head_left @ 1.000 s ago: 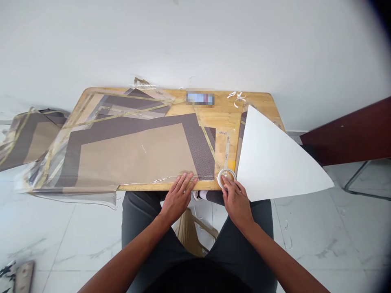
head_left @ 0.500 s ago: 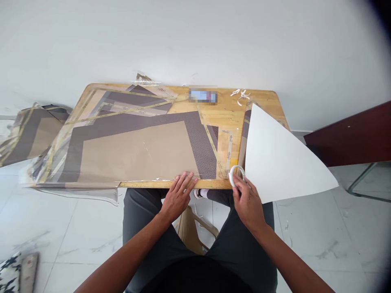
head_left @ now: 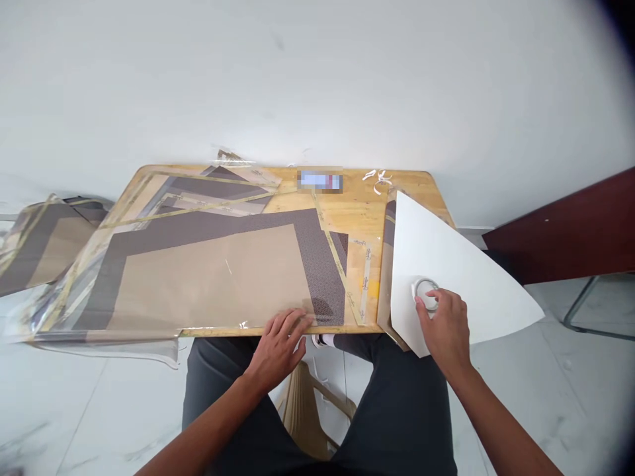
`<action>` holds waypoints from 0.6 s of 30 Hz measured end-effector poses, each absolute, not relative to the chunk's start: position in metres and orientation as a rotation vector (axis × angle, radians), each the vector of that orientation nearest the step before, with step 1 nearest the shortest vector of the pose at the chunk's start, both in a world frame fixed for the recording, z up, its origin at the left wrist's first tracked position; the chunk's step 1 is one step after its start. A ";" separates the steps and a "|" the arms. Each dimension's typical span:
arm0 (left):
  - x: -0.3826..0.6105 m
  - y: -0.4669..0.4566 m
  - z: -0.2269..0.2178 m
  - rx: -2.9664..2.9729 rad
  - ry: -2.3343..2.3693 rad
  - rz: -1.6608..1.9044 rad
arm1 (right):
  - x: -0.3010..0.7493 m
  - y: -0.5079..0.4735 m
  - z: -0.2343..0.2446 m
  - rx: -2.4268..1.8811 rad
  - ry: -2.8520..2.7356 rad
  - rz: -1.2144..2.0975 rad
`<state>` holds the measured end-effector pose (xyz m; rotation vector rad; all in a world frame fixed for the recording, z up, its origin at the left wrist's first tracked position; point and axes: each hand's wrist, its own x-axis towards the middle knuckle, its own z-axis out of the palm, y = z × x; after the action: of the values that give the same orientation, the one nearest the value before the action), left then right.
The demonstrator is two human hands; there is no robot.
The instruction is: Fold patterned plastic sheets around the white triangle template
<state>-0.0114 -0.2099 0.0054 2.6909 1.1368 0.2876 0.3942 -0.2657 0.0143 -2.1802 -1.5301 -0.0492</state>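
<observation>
Beyond the tape roll (head_left: 415,291), scraps (head_left: 381,177) (curled, white)

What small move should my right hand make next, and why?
Probably lay the round white tape roll flat on the large white paper sheet: your right hand pinches it over that sheet, though contact with the paper is unclear.

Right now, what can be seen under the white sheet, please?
A brown sheet pokes out along the left side of the white sheet. The table shows beyond both. Anything else underneath is covered, so I cannot tell.
</observation>
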 end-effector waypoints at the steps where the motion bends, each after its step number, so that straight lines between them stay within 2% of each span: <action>1: -0.006 -0.195 0.011 2.678 1.131 0.305 | 0.389 -0.256 0.016 -2.153 -1.526 -0.031; 5: 0.034 -0.102 0.025 2.589 1.260 0.473 | 0.354 -0.195 0.026 -2.006 -1.627 0.372; 10: 0.086 0.005 0.011 2.469 1.522 0.553 | 0.307 -0.127 0.027 -2.140 -1.621 0.685; 15: 0.093 0.021 -0.010 2.453 1.626 0.483 | 0.295 -0.114 0.016 -2.116 -1.511 0.941; 18: 0.086 0.015 -0.013 2.451 1.571 0.529 | 0.303 -0.112 0.013 -1.850 -1.640 1.015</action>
<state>0.0863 0.0149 -0.0133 2.4513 1.5706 0.5295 0.3031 -0.1116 0.0134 -1.8501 -1.6397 1.0148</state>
